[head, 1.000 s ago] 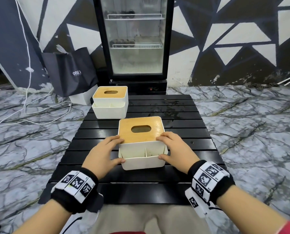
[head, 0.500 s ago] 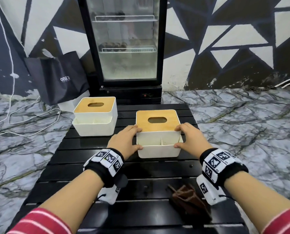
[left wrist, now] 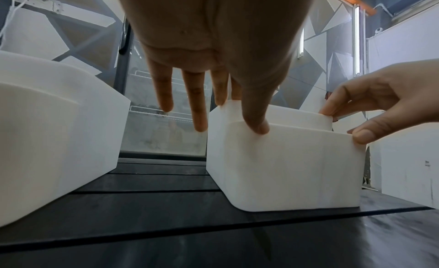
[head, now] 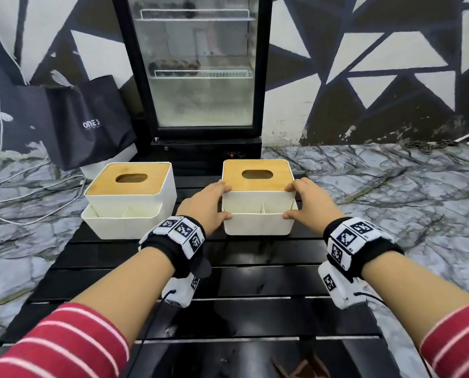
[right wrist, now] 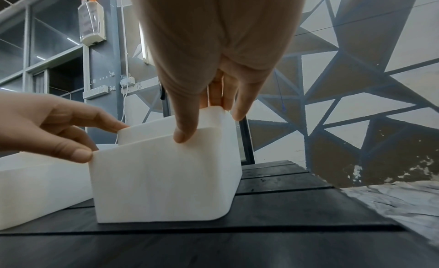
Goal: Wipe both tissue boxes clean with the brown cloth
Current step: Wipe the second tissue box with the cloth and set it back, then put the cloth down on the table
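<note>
Two white tissue boxes with wooden lids stand side by side at the far end of the black slatted table [head: 255, 317]. Both hands hold the right box [head: 258, 211] from either side. My left hand [head: 217, 203] has its thumb on the front tray rim and fingers along the left wall. My right hand [head: 296, 201] mirrors it on the right wall. The left wrist view shows the left thumb [left wrist: 259, 127] pressed on that box [left wrist: 285, 168]; the right wrist view shows the right thumb [right wrist: 182, 136] on its corner [right wrist: 166, 178]. The left box [head: 131, 200] stands untouched. The brown cloth [head: 301, 369] lies at the near table edge, partly cut off.
A glass-door fridge [head: 200, 77] stands just behind the table. A black bag [head: 91, 121] leans against the wall at the left, with white cables [head: 23, 192] on the marble floor. A narrow gap separates the two boxes.
Both hands have carried the box away from me to the far end, level with the other box. The brown cloth has come into view near my body.
</note>
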Available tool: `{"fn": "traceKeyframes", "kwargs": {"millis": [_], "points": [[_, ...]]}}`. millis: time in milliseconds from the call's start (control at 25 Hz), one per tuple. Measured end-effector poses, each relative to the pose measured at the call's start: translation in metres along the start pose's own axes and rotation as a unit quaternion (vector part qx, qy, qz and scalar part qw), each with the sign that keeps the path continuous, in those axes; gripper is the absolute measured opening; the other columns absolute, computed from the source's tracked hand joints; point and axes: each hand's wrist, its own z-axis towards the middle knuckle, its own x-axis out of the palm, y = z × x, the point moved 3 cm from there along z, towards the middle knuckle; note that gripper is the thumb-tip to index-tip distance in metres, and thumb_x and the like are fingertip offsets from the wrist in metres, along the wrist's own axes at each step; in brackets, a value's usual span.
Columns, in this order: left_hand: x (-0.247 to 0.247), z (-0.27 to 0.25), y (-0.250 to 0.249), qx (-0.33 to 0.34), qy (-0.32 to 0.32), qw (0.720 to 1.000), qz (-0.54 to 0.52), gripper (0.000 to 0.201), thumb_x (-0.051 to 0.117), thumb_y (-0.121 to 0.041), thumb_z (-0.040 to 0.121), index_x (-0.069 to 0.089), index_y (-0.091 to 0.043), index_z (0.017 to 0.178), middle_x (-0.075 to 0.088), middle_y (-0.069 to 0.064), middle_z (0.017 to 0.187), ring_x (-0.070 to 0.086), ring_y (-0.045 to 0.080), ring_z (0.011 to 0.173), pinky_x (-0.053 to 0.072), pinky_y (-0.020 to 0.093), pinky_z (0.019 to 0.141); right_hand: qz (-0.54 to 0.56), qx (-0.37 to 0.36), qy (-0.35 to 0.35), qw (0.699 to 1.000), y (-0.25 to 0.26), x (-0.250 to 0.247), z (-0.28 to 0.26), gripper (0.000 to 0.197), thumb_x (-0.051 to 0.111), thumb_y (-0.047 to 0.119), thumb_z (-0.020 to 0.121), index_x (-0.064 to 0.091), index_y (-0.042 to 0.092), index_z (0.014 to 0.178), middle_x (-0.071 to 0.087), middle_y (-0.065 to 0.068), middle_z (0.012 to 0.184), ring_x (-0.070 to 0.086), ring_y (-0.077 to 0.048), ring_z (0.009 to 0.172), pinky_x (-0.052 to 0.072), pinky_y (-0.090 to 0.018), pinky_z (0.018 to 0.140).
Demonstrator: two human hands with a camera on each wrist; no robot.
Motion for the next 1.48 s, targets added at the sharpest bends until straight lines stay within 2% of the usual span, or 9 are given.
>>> {"fn": "traceKeyframes", "kwargs": {"millis": [600,680,760,880,1040,1120,1320,1400,1480], "points": [[0.003,-0.011,-0.003,0.005,-0.005,1.000,-0.010,0.066,0.060,-0.030,0.090,0.025,-0.028,0.146,0.014,-0.013,0.157,0.036,0.014,0.136,0.037,0.042,0.108,0.009,0.014,-0.007,1.000,0.004,0.002,-0.014,0.052,0.074,0.016,0.073,0.048,0.010,0.118,0.047,-0.006,0.119,0.047,-0.021,0.109,0.034,-0.024,0.085],[0.001,-0.015,-0.007,0.005,0.016,0.999,0.038,0.071,0.057,-0.033,0.090,0.016,-0.028,0.148,0.007,-0.011,0.159,0.030,0.016,0.140,0.034,0.044,0.109,0.028,0.014,-0.009,0.999,0.007,0.001,-0.018,0.054,0.072,0.015,0.074,0.047,0.010,0.122,0.046,-0.006,0.126,0.045,-0.021,0.116,0.032,-0.023,0.091],[0.002,-0.024,-0.007,0.013,0.034,0.996,0.081,0.078,0.056,-0.038,0.090,0.007,-0.027,0.150,0.001,-0.008,0.159,0.017,0.017,0.145,0.026,0.047,0.113,0.046,0.005,-0.016,0.999,0.012,-0.002,-0.029,0.052,0.070,0.015,0.077,0.048,0.013,0.124,0.043,-0.005,0.133,0.040,-0.018,0.123,0.027,-0.019,0.096],[0.001,-0.052,0.000,0.023,0.041,0.996,0.075,0.077,0.054,-0.042,0.090,0.006,-0.029,0.150,0.001,-0.007,0.159,0.010,0.017,0.146,0.019,0.048,0.116,0.063,-0.023,-0.017,0.998,0.028,-0.010,-0.060,0.039,0.066,0.014,0.080,0.056,0.016,0.117,0.045,-0.003,0.134,0.040,-0.017,0.126,0.023,-0.016,0.097],[0.009,-0.114,0.021,0.010,0.078,0.993,0.088,0.071,0.050,-0.047,0.091,0.012,-0.031,0.150,0.003,-0.010,0.159,0.009,0.015,0.146,0.016,0.044,0.117,0.098,-0.063,0.033,0.993,0.053,-0.011,-0.121,0.028,0.064,0.015,0.082,0.060,0.018,0.109,0.052,0.005,0.113,0.048,-0.008,0.109,0.024,-0.006,0.087],[0.014,-0.151,0.030,-0.011,0.102,0.990,0.093,0.074,0.050,-0.053,0.089,0.013,-0.032,0.149,0.004,-0.011,0.159,0.010,0.014,0.146,0.014,0.043,0.117,0.121,-0.066,0.054,0.989,0.062,-0.006,-0.156,0.027,0.064,0.016,0.082,0.060,0.019,0.108,0.052,0.009,0.109,0.048,-0.005,0.107,0.025,-0.006,0.087],[0.018,-0.220,0.050,-0.047,0.114,0.985,0.118,0.082,0.044,-0.068,0.083,0.009,-0.035,0.149,0.005,-0.009,0.159,0.011,0.013,0.146,0.014,0.041,0.117,0.117,-0.042,0.108,0.986,0.071,0.024,-0.222,0.026,0.064,0.019,0.083,0.060,0.021,0.108,0.054,0.008,0.112,0.050,-0.010,0.114,0.032,-0.013,0.094],[0.022,-0.233,0.059,-0.073,0.129,0.983,0.108,0.083,0.042,-0.069,0.084,0.008,-0.033,0.150,0.000,-0.008,0.159,0.004,0.014,0.147,0.010,0.043,0.117,0.076,-0.008,0.131,0.988,0.069,0.037,-0.236,0.030,0.062,0.026,0.083,0.058,0.029,0.113,0.051,0.009,0.125,0.043,-0.013,0.124,0.031,-0.024,0.103],[0.026,-0.244,0.066,-0.101,0.151,0.978,0.101,0.084,0.040,-0.070,0.084,0.005,-0.031,0.150,-0.007,-0.005,0.159,-0.005,0.017,0.147,0.005,0.046,0.117,0.009,0.026,0.167,0.986,0.068,0.046,-0.246,0.037,0.058,0.036,0.084,0.051,0.041,0.120,0.037,0.018,0.140,0.023,-0.013,0.137,0.017,-0.041,0.113]]}}
